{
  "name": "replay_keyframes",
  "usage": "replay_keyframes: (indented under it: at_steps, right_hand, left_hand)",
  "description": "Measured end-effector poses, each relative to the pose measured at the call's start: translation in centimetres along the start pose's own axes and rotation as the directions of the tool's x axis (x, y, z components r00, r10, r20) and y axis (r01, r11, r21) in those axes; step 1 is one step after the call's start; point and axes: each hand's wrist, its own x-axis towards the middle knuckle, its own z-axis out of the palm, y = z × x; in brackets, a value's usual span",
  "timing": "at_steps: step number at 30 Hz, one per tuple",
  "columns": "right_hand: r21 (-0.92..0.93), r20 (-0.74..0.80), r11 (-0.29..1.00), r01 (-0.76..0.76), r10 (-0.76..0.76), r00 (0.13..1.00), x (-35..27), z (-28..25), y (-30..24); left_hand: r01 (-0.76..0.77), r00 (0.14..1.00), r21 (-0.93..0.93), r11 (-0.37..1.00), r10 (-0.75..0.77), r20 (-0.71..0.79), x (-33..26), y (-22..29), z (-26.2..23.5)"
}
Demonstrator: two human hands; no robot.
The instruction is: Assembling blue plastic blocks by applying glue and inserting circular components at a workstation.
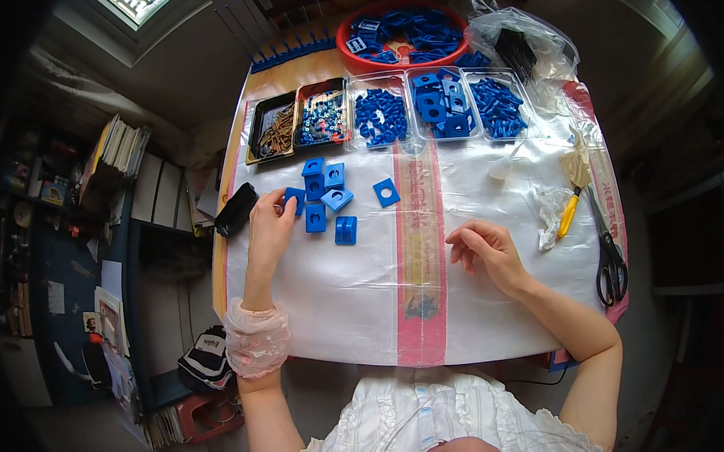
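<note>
My left hand [270, 223] is at the left of the table, its thumb and fingers closed on the edge of a blue square plastic piece [295, 198]. Right beside it lies a loose cluster of similar blue pieces with round holes, one of them a blue piece [315, 219] in front. A blue piece with raised ridges [346, 230] rests a little nearer to me. One flat square piece with a round hole [386, 193] lies apart, towards the middle. Over the right half of the table, my right hand [488, 250] hovers with fingers loosely bent and apart, nothing visible in them.
Trays of screws [277, 130], small metal parts [322, 117] and blue plastic parts [381, 114] line the back. Behind stands a red basin [348, 56] of blue parts. A black case [236, 210] lies left; black-handled scissors [611, 269] and a yellow-handled tool [569, 215] lie right.
</note>
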Motion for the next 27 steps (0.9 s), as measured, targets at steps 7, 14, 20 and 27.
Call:
replay_keyframes:
  at_steps: [7, 14, 20, 27]
  right_hand:
    - [-0.002, 0.005, 1.000, 0.007, -0.007, 1.000, -0.1, -0.2, 0.0]
    - [-0.008, 0.013, 1.000, -0.003, 0.003, 1.000, 0.0, -0.1, 0.0]
    - [-0.011, 0.009, 1.000, -0.003, 0.003, 1.000, 0.0, 0.0, -0.1]
    - [-0.022, 0.006, 1.000, -0.007, 0.007, 1.000, -0.1, 0.0, -0.1]
  left_hand:
    - [0.178, 0.981, -0.090, 0.980, -0.170, 0.091, -0.3, 1.5, -1.2]
    - [0.191, 0.978, -0.102, 0.976, -0.180, 0.107, -0.5, 1.3, -1.1]
    - [0.179, 0.975, -0.035, 0.983, -0.173, 0.140, -0.7, 1.6, -1.3]
    - [0.009, 1.000, 0.097, 0.995, -0.009, -0.001, -1.3, 1.3, -1.7]
